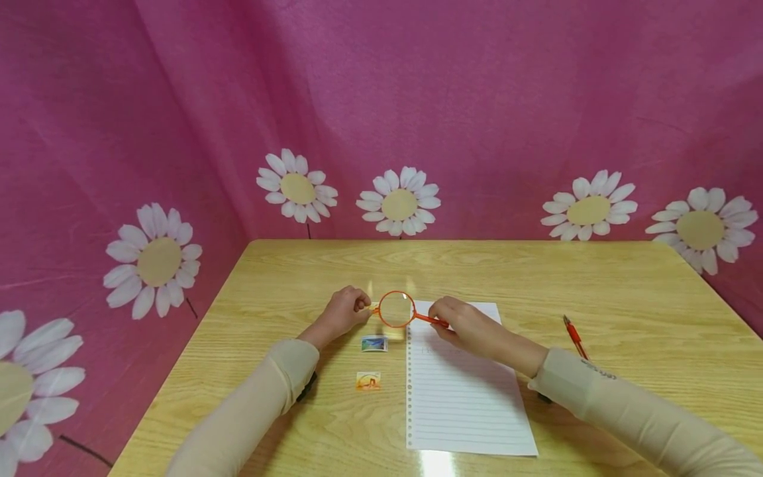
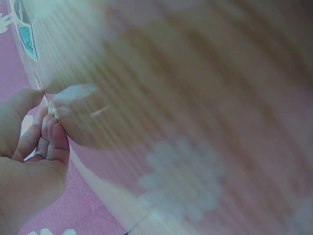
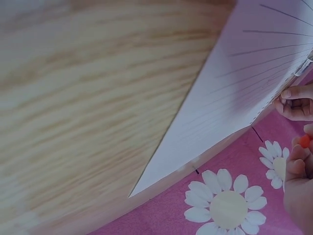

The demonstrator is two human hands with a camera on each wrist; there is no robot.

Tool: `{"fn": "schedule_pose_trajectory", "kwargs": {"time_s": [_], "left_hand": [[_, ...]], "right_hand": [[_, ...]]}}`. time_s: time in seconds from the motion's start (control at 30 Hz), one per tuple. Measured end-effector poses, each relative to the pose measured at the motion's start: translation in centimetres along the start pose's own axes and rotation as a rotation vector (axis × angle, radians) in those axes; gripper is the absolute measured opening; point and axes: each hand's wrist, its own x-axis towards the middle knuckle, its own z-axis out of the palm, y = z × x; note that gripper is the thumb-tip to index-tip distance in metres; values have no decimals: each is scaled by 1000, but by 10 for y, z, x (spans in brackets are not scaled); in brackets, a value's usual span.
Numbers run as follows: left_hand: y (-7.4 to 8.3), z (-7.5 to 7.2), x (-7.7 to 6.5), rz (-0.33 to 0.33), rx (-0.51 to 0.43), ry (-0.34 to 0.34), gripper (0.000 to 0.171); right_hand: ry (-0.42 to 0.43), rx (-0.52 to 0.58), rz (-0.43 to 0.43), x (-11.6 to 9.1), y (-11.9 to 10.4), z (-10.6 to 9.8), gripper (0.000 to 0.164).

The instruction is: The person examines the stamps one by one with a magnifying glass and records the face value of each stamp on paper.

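Observation:
My right hand (image 1: pixel 467 324) grips the handle of a red-rimmed magnifying glass (image 1: pixel 428 319), its round lens tilted up over the table by the sheet's upper left corner. At the left of the lens, my left hand (image 1: pixel 346 310) pinches a small yellowish stamp (image 1: pixel 374 307) between thumb and fingers, partly hidden by the fingertips. Below it lie a blue stamp (image 1: pixel 374 343) and an orange-yellow stamp (image 1: pixel 368 380), both flat. A lined sheet of paper (image 1: pixel 465 404) with a punched left edge lies under the right hand. In the right wrist view only a bit of the red handle (image 3: pixel 304 141) shows.
A red pen (image 1: pixel 574 336) lies right of the paper, beside the right forearm. The wooden table (image 1: pixel 644 298) has its far edge against a pink curtain (image 1: pixel 477 99) printed with white daisies. Light glares on the tabletop near the sheet's lower edge.

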Motion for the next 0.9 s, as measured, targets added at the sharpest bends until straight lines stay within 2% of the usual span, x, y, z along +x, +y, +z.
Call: {"fn": "schedule_pose_trajectory", "kwargs": {"time_s": [0.23, 0.37, 0.47, 0.5, 0.6, 0.7, 0.73, 0.77, 0.9], "left_hand": [[1, 1, 1, -2, 17, 15, 9], [-2, 2, 1, -3, -3, 6, 9], [-7, 2, 3, 31, -23, 6, 9], [-18, 7, 7, 78, -25, 17, 11], [-20, 7, 8, 105, -24, 25, 12], [-16, 6, 7, 85, -33, 18, 10], [-6, 1, 2, 38, -33, 6, 7], [-3, 1, 2, 24, -28, 2, 7], [3, 1, 0, -4, 2, 5, 7]], "right_hand": [[15, -14, -7, -6, 1, -5, 24], [7, -22, 5, -9, 2, -9, 23], [-7, -26, 24, -12, 3, -12, 24], [-10, -29, 27, -13, 3, -13, 23], [-14, -35, 33, -16, 5, -16, 23], [-8, -42, 31, -19, 7, -19, 23], [-4, -43, 30, -20, 7, -19, 23], [1, -43, 29, -22, 8, -20, 24], [6, -51, 31, -26, 10, -23, 24]]}}
